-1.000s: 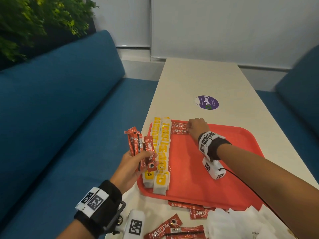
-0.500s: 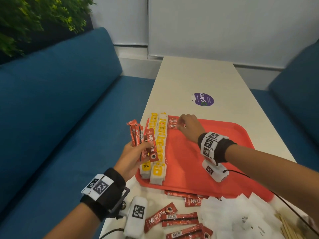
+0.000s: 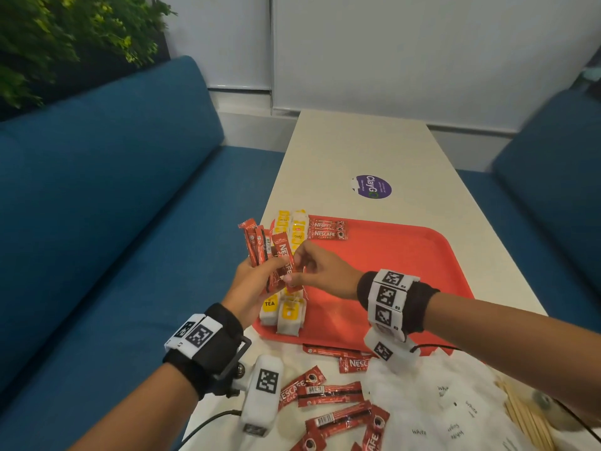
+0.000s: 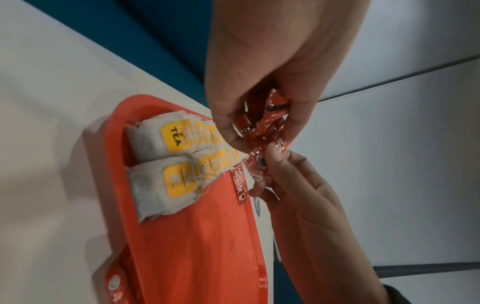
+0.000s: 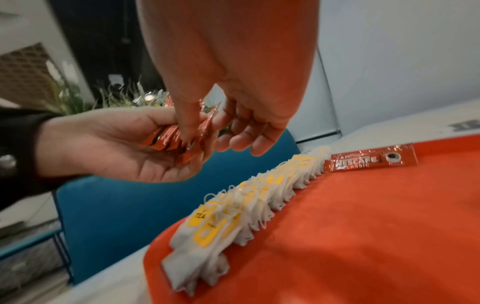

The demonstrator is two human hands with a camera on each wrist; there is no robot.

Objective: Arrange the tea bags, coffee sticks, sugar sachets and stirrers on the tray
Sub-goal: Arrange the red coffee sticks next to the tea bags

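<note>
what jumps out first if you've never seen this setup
The red tray on the pale table catches the eye first, with a long row of yellow-tagged tea bags along its left edge. Just above that row, the left hand grips a fan of red coffee sticks while the right hand pinches one of them.

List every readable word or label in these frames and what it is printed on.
"NESCAFE CLASSIC": coffee sticks on the tray
"NESCAFE": stick in the left hand
"TEA": yellow tea bag tag
"ClayGO": purple sticker on the table
"White Sugar": white sachets
Barcodes on the loose sticks and the sticker's small print: unreadable.
</note>
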